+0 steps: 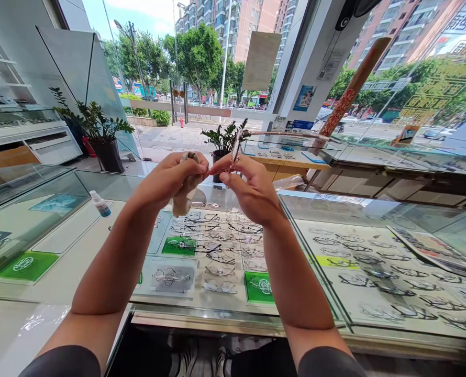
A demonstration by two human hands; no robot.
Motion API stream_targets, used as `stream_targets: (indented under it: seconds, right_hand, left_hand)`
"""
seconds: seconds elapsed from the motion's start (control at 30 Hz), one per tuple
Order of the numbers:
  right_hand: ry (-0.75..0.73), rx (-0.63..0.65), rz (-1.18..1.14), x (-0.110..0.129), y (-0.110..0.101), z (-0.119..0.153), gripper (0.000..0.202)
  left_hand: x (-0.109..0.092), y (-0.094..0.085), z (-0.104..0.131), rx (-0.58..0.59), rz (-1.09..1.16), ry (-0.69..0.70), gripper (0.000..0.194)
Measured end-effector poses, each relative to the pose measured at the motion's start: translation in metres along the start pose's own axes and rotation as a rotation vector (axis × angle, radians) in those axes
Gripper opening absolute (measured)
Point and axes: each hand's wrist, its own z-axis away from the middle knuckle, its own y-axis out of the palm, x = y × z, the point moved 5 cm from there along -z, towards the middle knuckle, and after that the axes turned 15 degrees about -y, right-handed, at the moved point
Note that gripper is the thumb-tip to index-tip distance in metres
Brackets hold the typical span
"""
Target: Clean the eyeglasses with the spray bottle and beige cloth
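Both my hands are raised over the glass display counter, their fingertips nearly meeting. My left hand (174, 175) is closed around a crumpled beige cloth (182, 201), which hangs below the fingers. Between the thumb and fingers of my right hand (252, 188) is a pair of glasses (236, 146), held upright, with one thin temple stretching out to the right. Part of the frame is hidden by the fingers. Rows of glasses (219, 256) lie in the counter below.
A small spray bottle (100, 203) stands on the counter at the left. More glasses fill the right display case (374, 262), near a magazine (437, 246). Potted plants (107, 152) and another counter (291, 162) are beyond.
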Motion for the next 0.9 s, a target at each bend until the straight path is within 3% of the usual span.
stream_targets:
  seconds: [0.17, 0.5, 0.63, 0.9]
  right_hand:
    - [-0.100, 0.006, -0.055, 0.003, -0.002, -0.002, 0.024]
    - [-0.075, 0.069, -0.112, -0.001, -0.001, -0.002, 0.019]
    - [-0.048, 0.076, -0.152, -0.003, 0.000, -0.002, 0.018]
    - [0.015, 0.116, -0.244, -0.009, 0.005, -0.001, 0.016]
  left_hand:
    - [0.012, 0.009, -0.006, 0.198, 0.022, -0.144, 0.016]
    - [0.021, 0.021, -0.007, 0.500, 0.191, -0.299, 0.031]
    - [0.025, 0.024, -0.007, 0.564, 0.253, -0.339, 0.028]
    - [0.028, 0.024, -0.006, 0.576, 0.235, -0.347, 0.027]
